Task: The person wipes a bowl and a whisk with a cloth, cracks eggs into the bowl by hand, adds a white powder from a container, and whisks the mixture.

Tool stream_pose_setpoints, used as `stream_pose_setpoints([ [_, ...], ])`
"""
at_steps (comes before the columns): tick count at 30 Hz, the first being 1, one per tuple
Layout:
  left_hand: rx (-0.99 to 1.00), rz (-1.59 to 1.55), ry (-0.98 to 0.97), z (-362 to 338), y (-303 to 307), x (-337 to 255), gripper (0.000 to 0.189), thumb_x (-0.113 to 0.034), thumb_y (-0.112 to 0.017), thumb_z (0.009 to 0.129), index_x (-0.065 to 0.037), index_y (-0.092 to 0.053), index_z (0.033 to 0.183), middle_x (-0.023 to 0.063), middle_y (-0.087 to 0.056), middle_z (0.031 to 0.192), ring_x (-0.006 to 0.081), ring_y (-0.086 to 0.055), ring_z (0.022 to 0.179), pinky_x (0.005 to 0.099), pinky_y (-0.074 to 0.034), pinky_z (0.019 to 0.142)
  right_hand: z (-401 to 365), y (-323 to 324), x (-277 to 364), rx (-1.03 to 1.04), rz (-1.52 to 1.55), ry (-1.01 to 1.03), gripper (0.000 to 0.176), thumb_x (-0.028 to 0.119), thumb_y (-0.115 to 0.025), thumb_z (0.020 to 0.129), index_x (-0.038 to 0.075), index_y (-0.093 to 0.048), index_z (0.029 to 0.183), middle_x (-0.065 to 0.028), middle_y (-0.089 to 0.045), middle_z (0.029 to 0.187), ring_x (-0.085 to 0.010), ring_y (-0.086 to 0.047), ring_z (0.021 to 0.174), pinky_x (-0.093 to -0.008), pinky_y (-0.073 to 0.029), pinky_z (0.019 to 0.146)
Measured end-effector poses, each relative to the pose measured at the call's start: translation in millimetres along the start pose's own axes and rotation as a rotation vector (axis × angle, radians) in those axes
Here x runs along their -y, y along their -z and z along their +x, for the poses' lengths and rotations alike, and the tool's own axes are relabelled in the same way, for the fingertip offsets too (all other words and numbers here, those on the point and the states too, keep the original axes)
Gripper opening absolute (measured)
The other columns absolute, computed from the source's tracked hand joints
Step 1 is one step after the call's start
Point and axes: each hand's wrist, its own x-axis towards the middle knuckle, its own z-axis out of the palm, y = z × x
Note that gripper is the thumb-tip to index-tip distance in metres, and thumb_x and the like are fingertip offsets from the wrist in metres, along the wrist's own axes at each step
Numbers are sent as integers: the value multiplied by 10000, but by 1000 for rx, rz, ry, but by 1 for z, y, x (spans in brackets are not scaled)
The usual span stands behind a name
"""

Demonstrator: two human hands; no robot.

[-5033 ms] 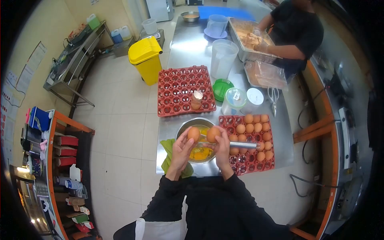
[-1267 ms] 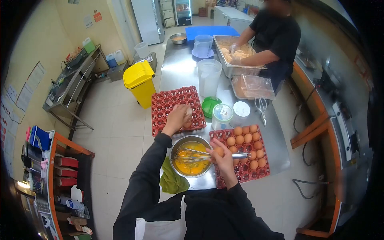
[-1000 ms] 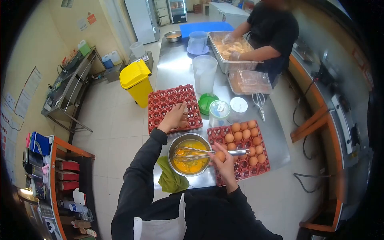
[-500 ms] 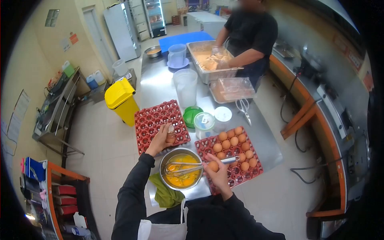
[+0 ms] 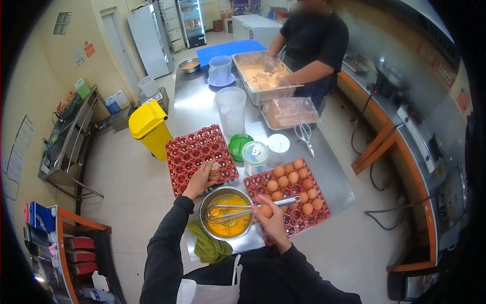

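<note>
My left hand (image 5: 201, 180) is closed around stacked eggshells (image 5: 214, 172) over the near edge of the left red egg tray (image 5: 195, 149). Between the fingers of my right hand (image 5: 272, 219) is a brown egg (image 5: 266, 211), beside the bowl's right rim. The metal bowl (image 5: 202, 223) holds cracked eggs with several yolks (image 5: 230, 226). A whisk (image 5: 235, 213) lies across it, its handle reaching over the right red tray (image 5: 322, 209), which carries several brown eggs (image 5: 293, 177). A green cloth (image 5: 210, 247) lies beside the bowl.
Past the trays stand a lidded tub (image 5: 254, 154), a white-lidded container (image 5: 278, 147), a green dish (image 5: 238, 146), a tall clear jug (image 5: 232, 111) and scissors (image 5: 305, 138). A person (image 5: 316, 45) works at a large metal pan (image 5: 271, 93). A yellow bin (image 5: 149, 126) stands left.
The view has shifted slightly, moving the scene a little left in the frame. Both hands keep nearly the same poses, with the shells and the egg still held.
</note>
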Motion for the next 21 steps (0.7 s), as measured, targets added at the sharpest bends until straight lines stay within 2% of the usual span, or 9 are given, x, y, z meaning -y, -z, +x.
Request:
stream_pose_setpoints([
  [6, -24, -21, -82, 5, 14, -4, 1092, -81, -849, 699, -116, -193, 1572, 173, -483, 1411, 384, -521, 1253, 430, -476, 1010, -4, 5, 6, -27, -54, 14, 486, -17, -677, 904, -22, -536, 1369, -131, -610, 1290, -201, -668, 1100, -264, -618, 748],
  [10, -18, -49, -8, 10, 26, -11, 1082, -123, -870, 683, -113, -241, 1564, 198, -411, 1509, 399, -499, 1268, 431, -439, 1066, -8, 14, 13, -82, -25, -12, 469, 6, -699, 905, -12, -550, 1350, -124, -626, 1259, -170, -681, 1004, -244, -604, 699],
  [12, -115, 37, -76, 12, 41, -33, 1040, -128, -859, 729, -85, -242, 1565, 205, -409, 1519, 392, -403, 1386, 420, -387, 1118, -13, 23, 18, -140, 74, -27, 434, 71, -715, 921, 15, -568, 1326, -113, -658, 1173, -132, -683, 875, -220, -581, 643],
  [13, -207, 112, -86, 16, 47, -51, 849, -161, -843, 748, -84, -414, 1477, 178, -464, 1476, 381, -465, 1332, 423, -414, 1093, -18, 28, 25, -192, 93, -81, 421, 94, -710, 932, 21, -571, 1323, -100, -667, 1134, -120, -680, 842, -214, -571, 629],
  [16, -216, 138, -309, 32, 50, -83, 601, -168, -827, 762, -69, -580, 1301, 164, -556, 1361, 355, -538, 1243, 417, -470, 1015, -21, 50, 20, -279, 121, -80, 421, 142, -684, 962, 34, -540, 1343, -59, -672, 1027, -100, -665, 797, -203, -544, 611],
  [17, -216, 80, -356, 38, 41, -99, 393, -150, -819, 767, -53, -666, 1116, 141, -633, 1208, 318, -616, 1109, 406, -514, 911, -22, 53, 22, -302, 152, -70, 430, 140, -677, 967, 30, -525, 1354, -61, -665, 1041, -99, -660, 815, -203, -538, 619],
  [18, -97, 39, -360, 46, 25, -105, 305, -168, -786, 809, -53, -682, 1072, 133, -665, 1125, 311, -653, 1011, 400, -530, 840, -23, 57, 25, -323, 183, -58, 439, 139, -669, 972, 27, -510, 1365, -64, -658, 1055, -99, -655, 833, -203, -533, 627],
  [19, 27, -39, -312, 49, 12, -125, 246, -205, -721, 879, -48, -678, 1063, 137, -673, 1053, 313, -666, 936, 408, -536, 803, -25, 60, 30, -328, 197, -70, 500, 56, -622, 972, 40, -410, 1424, -105, -582, 1213, -143, -639, 986, -252, -570, 732],
  [21, 297, -60, -307, 69, -24, -154, 283, -250, -617, 958, -47, -633, 1155, 167, -642, 1017, 358, -651, 932, 435, -534, 789, -25, 67, 22, -340, 298, -24, 548, -6, -580, 958, 50, -344, 1450, -127, -508, 1301, -178, -617, 1055, -299, -579, 815],
])
